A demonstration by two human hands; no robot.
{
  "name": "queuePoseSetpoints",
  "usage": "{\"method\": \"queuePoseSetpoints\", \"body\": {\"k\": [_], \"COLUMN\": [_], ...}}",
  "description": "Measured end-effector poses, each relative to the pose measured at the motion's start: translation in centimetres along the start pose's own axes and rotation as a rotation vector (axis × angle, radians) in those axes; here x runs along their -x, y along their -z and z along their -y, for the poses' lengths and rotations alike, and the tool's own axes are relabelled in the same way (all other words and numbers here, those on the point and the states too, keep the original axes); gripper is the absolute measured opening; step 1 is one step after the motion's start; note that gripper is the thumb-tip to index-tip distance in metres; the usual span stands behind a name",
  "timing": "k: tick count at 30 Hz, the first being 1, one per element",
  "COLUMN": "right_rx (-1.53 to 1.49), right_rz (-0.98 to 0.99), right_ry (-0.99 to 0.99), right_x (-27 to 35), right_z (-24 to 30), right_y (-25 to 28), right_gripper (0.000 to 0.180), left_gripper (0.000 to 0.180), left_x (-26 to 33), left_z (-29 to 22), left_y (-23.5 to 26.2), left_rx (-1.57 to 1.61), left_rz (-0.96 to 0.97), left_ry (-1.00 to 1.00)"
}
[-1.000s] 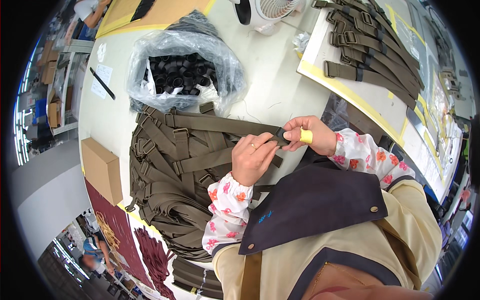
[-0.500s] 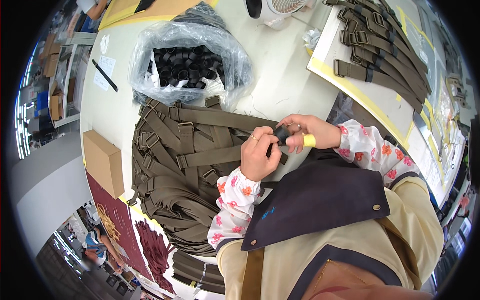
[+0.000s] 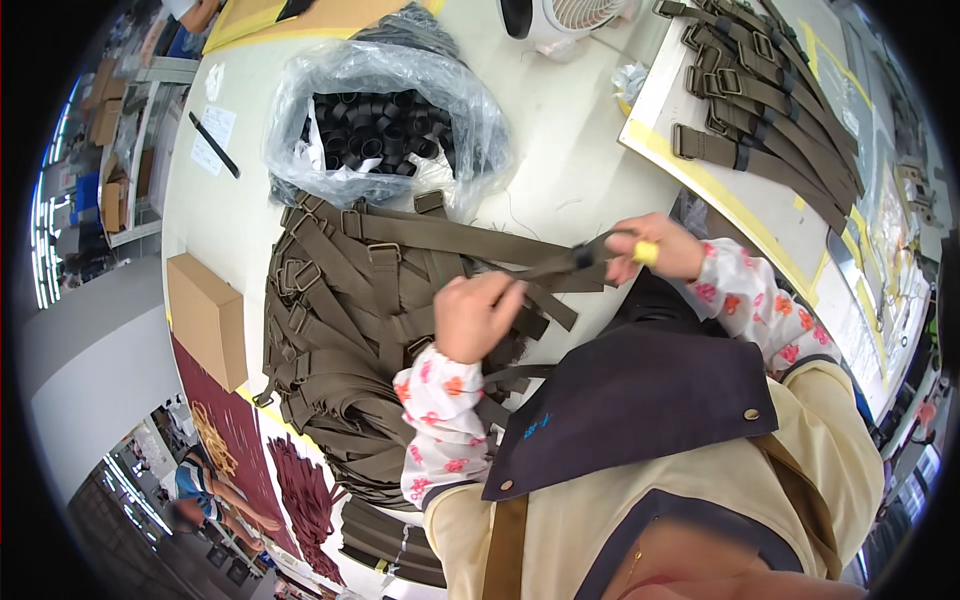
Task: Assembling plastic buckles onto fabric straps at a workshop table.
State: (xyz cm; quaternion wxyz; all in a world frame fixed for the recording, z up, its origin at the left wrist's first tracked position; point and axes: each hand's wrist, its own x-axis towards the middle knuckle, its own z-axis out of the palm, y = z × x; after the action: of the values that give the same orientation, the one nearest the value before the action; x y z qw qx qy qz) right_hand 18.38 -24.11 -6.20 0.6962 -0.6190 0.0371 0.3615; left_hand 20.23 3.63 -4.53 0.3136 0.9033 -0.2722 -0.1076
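An olive-brown webbing strap point(image 3: 548, 268) is stretched between my two hands over the right part of a strap pile point(image 3: 370, 400). Around it sits a small black loop point(image 3: 583, 257), close to my right hand. My right hand point(image 3: 658, 248), with yellow tape round one finger, is closed on the strap's right end. My left hand point(image 3: 478, 314) is slightly blurred and closed on the strap farther left; its fingertips are partly hidden. Metal buckles show on many of the piled straps.
Beyond the pile stands a clear plastic bag point(image 3: 485, 140) of black loops point(image 3: 375, 130). A cardboard box point(image 3: 207, 320) is at left, a white fan point(image 3: 570, 22) at the far side. More buckled straps point(image 3: 770, 100) lie on the right-hand board point(image 3: 700, 180). A person point(image 3: 205, 490) is at lower left.
My hands have moved apart, the left one leftward and the right one rightward and up. The black loop, earlier pinched between my fingers, now shows around the stretched strap.
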Motion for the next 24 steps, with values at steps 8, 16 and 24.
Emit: {"method": "queuePoseSetpoints", "body": {"k": [8, 16, 24], "right_rx": [0.127, 0.125, 0.195], "right_rz": [-0.083, -0.574, -0.576], "right_ry": [0.208, 0.329, 0.423], "right_x": [3.6, 13.0, 14.8], "right_z": [1.4, 1.7, 2.8], "right_y": [-0.6, 9.5, 6.8], "right_gripper": [0.021, 0.023, 0.024], "left_gripper": [0.035, 0.025, 0.035], "left_x": [-5.4, -10.6, -15.4], "left_z": [-6.3, -7.9, -17.1], "left_y": [-1.3, -0.6, -6.1], "left_rx": [0.302, 0.339, 0.306], "left_rz": [0.154, 0.519, 0.492], "left_ry": [-0.129, -0.136, -0.398]}}
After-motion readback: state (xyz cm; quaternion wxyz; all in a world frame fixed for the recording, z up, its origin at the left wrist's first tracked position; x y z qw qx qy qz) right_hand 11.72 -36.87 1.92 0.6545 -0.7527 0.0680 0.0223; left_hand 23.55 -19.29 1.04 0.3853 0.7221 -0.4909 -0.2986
